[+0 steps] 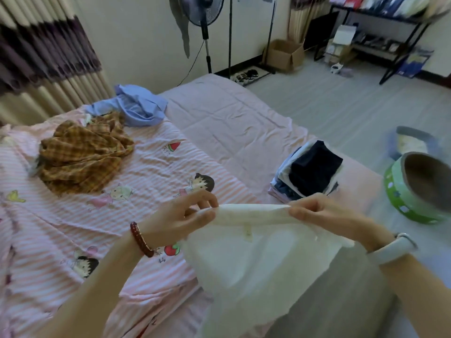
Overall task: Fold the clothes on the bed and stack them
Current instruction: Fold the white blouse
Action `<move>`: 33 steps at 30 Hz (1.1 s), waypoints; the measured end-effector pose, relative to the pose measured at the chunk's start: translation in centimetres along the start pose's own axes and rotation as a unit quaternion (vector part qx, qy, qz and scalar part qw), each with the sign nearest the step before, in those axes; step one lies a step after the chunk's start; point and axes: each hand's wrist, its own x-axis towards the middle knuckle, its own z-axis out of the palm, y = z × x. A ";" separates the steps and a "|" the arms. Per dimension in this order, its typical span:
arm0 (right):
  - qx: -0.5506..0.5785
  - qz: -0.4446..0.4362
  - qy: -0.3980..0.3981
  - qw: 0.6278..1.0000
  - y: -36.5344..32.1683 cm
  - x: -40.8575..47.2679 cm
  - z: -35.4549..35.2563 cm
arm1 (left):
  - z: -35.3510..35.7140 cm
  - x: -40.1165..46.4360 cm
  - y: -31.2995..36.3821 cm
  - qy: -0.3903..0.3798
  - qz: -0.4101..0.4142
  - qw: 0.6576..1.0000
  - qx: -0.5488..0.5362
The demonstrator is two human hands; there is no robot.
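A white garment [253, 259] hangs in the air over the bed's near corner, stretched by its top edge. My left hand [180, 215] pinches the left end of that edge, and my right hand [317, 213] pinches the right end. On the pink bed [231, 118], a stack of folded clothes [310, 172] with a dark piece on top lies near the right edge. A crumpled brown plaid garment [83, 157] and a crumpled blue garment [139, 106] lie unfolded at the far left.
A pink striped cartoon quilt [136, 181] covers the bed's left half. On the floor to the right stands a green round tub [415, 191]. Further back are a standing fan [205, 28], a cardboard box [285, 54] and a black shelf rack [380, 32].
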 end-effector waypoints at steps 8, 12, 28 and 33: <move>0.058 -0.047 -0.078 0.994 -1.2 -3.9 0.2 | 6.1 -6.3 4.8 0.262 0.009 0.939 0.224; 0.055 -0.092 -0.122 0.987 -3.8 -4.9 0.2 | 6.4 -10.6 8.8 0.357 0.042 0.923 0.135; -0.451 -0.072 -0.035 0.889 -9.9 18.4 3.8 | -11.3 -9.4 0.5 0.214 -0.279 0.884 0.309; -0.329 0.085 -0.010 0.940 -5.3 31.0 6.4 | -15.8 -3.6 -12.1 0.155 -0.390 0.828 0.373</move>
